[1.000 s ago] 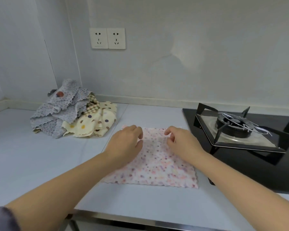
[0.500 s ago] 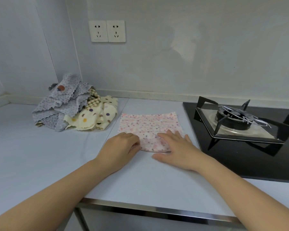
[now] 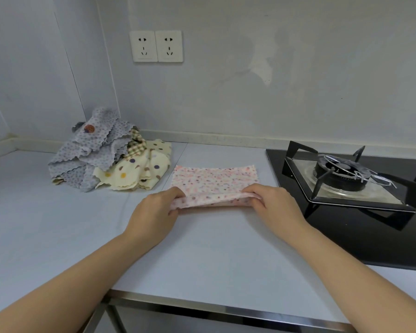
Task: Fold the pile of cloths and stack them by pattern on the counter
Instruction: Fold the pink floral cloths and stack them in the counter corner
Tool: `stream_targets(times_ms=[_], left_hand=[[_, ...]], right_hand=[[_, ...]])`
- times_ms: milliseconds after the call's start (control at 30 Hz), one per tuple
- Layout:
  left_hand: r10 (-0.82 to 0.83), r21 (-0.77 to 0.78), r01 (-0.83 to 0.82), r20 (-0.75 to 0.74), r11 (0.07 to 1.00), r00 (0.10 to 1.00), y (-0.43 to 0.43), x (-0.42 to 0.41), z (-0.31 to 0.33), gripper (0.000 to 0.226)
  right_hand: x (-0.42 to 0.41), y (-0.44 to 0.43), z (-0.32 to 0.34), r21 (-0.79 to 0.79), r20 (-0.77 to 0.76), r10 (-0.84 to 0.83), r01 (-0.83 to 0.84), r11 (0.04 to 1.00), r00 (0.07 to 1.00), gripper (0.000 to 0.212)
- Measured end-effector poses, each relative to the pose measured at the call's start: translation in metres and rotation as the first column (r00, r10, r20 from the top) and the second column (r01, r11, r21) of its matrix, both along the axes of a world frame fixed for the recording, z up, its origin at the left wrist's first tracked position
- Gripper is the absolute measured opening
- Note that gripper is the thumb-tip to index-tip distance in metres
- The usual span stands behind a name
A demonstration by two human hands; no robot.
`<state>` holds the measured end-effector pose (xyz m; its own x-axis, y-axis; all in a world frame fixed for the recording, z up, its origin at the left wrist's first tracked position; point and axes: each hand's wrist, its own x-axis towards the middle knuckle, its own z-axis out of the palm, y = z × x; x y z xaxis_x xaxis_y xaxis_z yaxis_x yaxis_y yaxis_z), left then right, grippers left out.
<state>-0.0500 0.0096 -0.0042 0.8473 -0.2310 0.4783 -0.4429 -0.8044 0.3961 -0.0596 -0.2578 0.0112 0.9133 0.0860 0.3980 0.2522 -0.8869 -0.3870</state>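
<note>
A pink speckled cloth (image 3: pixel 214 182) lies folded into a wide strip on the pale counter (image 3: pixel 202 255). Its near edge is lifted off the surface. My left hand (image 3: pixel 154 212) pinches the near left corner, and my right hand (image 3: pixel 271 207) pinches the near right corner. At the back left sits the pile of unfolded cloths: grey dotted ones (image 3: pixel 91 150) on top and to the left, a cream cloth with large dots (image 3: pixel 137 171) to the right, and a bit of checked cloth (image 3: pixel 136 145) poking out between them.
A black gas hob (image 3: pixel 370 241) with a burner and pan support (image 3: pixel 344 174) fills the right side, close to the cloth. Two wall sockets (image 3: pixel 156 46) are on the back wall. The counter's metal front edge (image 3: pixel 226 308) runs along the bottom.
The cloth went from lying flat to folded in half toward the wall. My hands then pressed its near edge, and now they pinch the near corners and lift them.
</note>
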Motion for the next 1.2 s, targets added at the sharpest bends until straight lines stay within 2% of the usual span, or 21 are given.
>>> stream_targets(times_ms=[67, 167, 300, 400, 500, 567, 667, 767, 867, 967, 1100, 1200], left_hand=[[0.025, -0.132, -0.029, -0.028, 0.991, 0.999, 0.006, 0.004, 0.002, 0.023], [0.049, -0.298, -0.077, -0.1, 0.951, 0.994, 0.007, 0.005, 0.005, 0.015], [0.079, -0.366, -0.11, -0.098, 0.924, 0.992, 0.003, 0.004, 0.009, 0.025], [0.09, -0.365, -0.119, -0.095, 0.923, 0.991, 0.002, 0.0, 0.012, 0.032], [0.087, -0.364, -0.122, -0.113, 0.923, 0.99, 0.002, -0.002, 0.013, 0.035], [0.072, -0.381, -0.122, -0.144, 0.916, 0.987, 0.003, -0.002, 0.014, 0.037], [0.013, -0.436, -0.103, -0.205, 0.894, 0.979, 0.003, -0.001, 0.014, 0.041], [-0.016, -0.457, -0.107, -0.257, 0.883, 0.966, 0.003, 0.0, 0.015, 0.052], [-0.022, -0.45, -0.117, -0.291, 0.885, 0.956, 0.0, -0.001, 0.013, 0.048], [0.031, -0.362, -0.161, -0.339, 0.918, 0.94, -0.002, 0.0, 0.014, 0.04], [0.057, -0.243, -0.182, -0.446, 0.953, 0.893, -0.003, 0.002, 0.02, 0.037], [0.085, -0.215, -0.188, -0.415, 0.958, 0.906, -0.004, 0.001, 0.023, 0.038]], right_hand=[[0.004, -0.003, -0.002, 0.079, -0.009, 0.003, -0.002, 0.997, 1.0, 0.03], [0.009, -0.008, -0.004, 0.281, -0.035, 0.033, -0.022, 0.96, 0.999, 0.026], [0.011, -0.013, 0.003, 0.534, -0.125, 0.072, 0.006, 0.845, 0.99, 0.016], [0.01, -0.016, 0.008, 0.591, -0.157, 0.069, 0.038, 0.806, 0.985, 0.021], [0.009, -0.019, 0.012, 0.6, -0.173, 0.047, 0.068, 0.797, 0.984, 0.011], [0.008, -0.019, 0.013, 0.615, -0.214, 0.042, 0.101, 0.782, 0.976, 0.012], [0.009, -0.02, 0.013, 0.545, -0.255, 0.006, 0.139, 0.827, 0.967, 0.013], [0.009, -0.022, 0.013, 0.427, -0.27, -0.027, 0.145, 0.892, 0.962, 0.028], [0.008, -0.022, 0.01, 0.339, -0.22, -0.025, 0.1, 0.935, 0.975, 0.038], [0.007, -0.021, 0.01, 0.289, -0.208, -0.028, 0.088, 0.953, 0.978, 0.039], [0.005, -0.021, 0.013, 0.174, -0.278, -0.039, 0.09, 0.981, 0.96, 0.038], [0.004, -0.018, 0.014, 0.075, -0.313, -0.071, 0.099, 0.992, 0.947, 0.038]])
